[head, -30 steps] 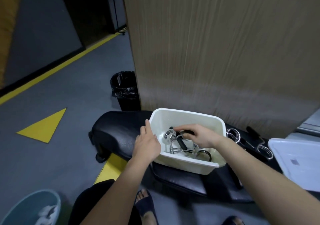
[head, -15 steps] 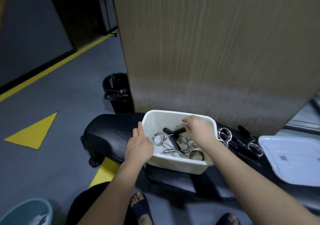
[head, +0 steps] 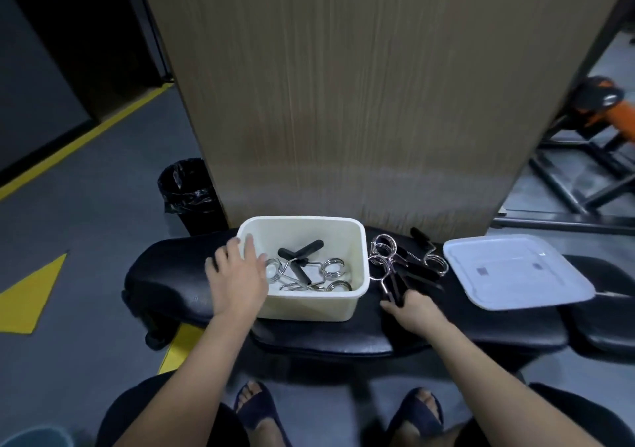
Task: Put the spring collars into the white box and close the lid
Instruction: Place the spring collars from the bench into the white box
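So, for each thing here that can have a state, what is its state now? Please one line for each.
white box: open, on the bench, several collars inside.
lid: off, flat on the bench, right of the box.
spring collars on the bench: still outside the box.
left hand: open, resting on the box's left rim.
right hand: closing on a collar's black handles.
bin: open, lined with a black bag.

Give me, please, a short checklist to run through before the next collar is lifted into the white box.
1. Open white plastic box steadied by left hand at its left wall: ok.
2. Room in box above the chrome spring collars with black handles inside: ok.
3. Right hand at loose collars on black padded bench: ok.
4. Grip closed on a handle: cannot tell.
5. Flat white lid within reach, right of collars: ok.
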`<state>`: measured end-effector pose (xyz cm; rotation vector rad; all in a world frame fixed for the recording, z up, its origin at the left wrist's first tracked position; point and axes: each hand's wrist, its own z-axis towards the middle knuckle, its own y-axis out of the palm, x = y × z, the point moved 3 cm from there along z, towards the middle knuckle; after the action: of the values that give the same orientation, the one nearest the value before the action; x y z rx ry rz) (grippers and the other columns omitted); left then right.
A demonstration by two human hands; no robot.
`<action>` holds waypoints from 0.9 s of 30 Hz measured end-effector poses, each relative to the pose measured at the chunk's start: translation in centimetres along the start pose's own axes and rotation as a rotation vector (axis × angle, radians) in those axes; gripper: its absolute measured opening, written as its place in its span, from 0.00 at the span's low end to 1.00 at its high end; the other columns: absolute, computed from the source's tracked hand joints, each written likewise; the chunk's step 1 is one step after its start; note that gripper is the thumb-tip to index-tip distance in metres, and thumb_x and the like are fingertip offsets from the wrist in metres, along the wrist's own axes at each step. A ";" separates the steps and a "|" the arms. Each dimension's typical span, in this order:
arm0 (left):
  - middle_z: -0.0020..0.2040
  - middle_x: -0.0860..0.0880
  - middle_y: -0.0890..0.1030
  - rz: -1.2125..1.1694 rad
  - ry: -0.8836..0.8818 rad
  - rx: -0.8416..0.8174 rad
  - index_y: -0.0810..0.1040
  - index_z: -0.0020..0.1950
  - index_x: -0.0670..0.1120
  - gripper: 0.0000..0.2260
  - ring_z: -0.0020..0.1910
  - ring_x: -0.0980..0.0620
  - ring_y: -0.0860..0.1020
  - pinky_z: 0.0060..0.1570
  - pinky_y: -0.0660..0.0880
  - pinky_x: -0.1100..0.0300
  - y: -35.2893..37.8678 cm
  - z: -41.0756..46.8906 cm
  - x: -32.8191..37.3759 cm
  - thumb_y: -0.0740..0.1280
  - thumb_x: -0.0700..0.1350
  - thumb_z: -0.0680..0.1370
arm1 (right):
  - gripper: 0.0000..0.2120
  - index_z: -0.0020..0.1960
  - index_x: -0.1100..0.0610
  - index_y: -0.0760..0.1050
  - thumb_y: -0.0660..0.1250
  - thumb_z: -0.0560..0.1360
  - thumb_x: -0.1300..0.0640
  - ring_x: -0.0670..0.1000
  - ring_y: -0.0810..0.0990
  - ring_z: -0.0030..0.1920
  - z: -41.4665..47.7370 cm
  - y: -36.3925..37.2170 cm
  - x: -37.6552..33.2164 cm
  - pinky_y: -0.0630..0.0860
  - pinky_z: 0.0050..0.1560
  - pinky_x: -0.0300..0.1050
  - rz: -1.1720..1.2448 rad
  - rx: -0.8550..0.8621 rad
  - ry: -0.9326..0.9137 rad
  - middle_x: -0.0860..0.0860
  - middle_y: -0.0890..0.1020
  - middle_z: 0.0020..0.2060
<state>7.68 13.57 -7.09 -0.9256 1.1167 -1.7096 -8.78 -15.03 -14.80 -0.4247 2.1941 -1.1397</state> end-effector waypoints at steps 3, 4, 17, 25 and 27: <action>0.62 0.47 0.75 -0.177 0.085 -0.177 0.75 0.67 0.52 0.28 0.60 0.41 0.72 0.65 0.61 0.38 0.3 -2.3 2.9 0.46 0.62 0.78 | 0.20 0.60 0.62 0.71 0.64 0.79 0.46 0.64 0.79 0.60 -0.3 1.1 0.2 0.74 0.57 0.52 -0.048 -0.010 -0.030 0.61 0.79 0.60; 0.64 0.50 0.74 -0.169 0.105 -0.244 0.75 0.66 0.55 0.29 0.62 0.44 0.69 0.67 0.57 0.38 0.9 -3.2 3.7 0.43 0.64 0.77 | 0.17 0.60 0.63 0.70 0.61 0.80 0.50 0.64 0.78 0.61 -0.4 1.2 0.0 0.74 0.58 0.52 -0.063 0.001 -0.044 0.62 0.79 0.61; 0.59 0.54 0.70 -0.160 0.086 -0.419 0.75 0.53 0.57 0.21 0.61 0.49 0.64 0.64 0.56 0.45 1.7 -3.3 4.0 0.47 0.66 0.80 | 0.12 0.50 0.58 0.78 0.60 0.80 0.51 0.64 0.83 0.51 -1.6 -2.3 1.2 0.78 0.51 0.54 0.077 0.226 -0.097 0.58 0.85 0.46; 0.60 0.53 0.70 -0.143 0.081 -0.441 0.75 0.52 0.57 0.23 0.62 0.48 0.64 0.63 0.57 0.44 1.6 -3.4 4.0 0.46 0.67 0.79 | 0.12 0.47 0.64 0.77 0.60 0.83 0.59 0.51 0.79 0.32 -2.1 -2.2 2.7 0.76 0.28 0.43 1.031 0.123 -0.094 0.59 0.81 0.37; 0.60 0.52 0.70 -0.137 0.081 -0.452 0.75 0.52 0.57 0.23 0.62 0.48 0.64 0.64 0.57 0.44 1.5 -3.3 4.1 0.46 0.67 0.79 | 0.13 0.46 0.65 0.77 0.60 0.83 0.59 0.51 0.77 0.32 -2.3 -2.6 2.9 0.75 0.27 0.40 1.110 0.122 -0.109 0.59 0.81 0.38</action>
<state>3.68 10.44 -9.10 -1.2406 1.5635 -1.6428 -12.50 -16.64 -12.78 0.7052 1.7740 -0.5733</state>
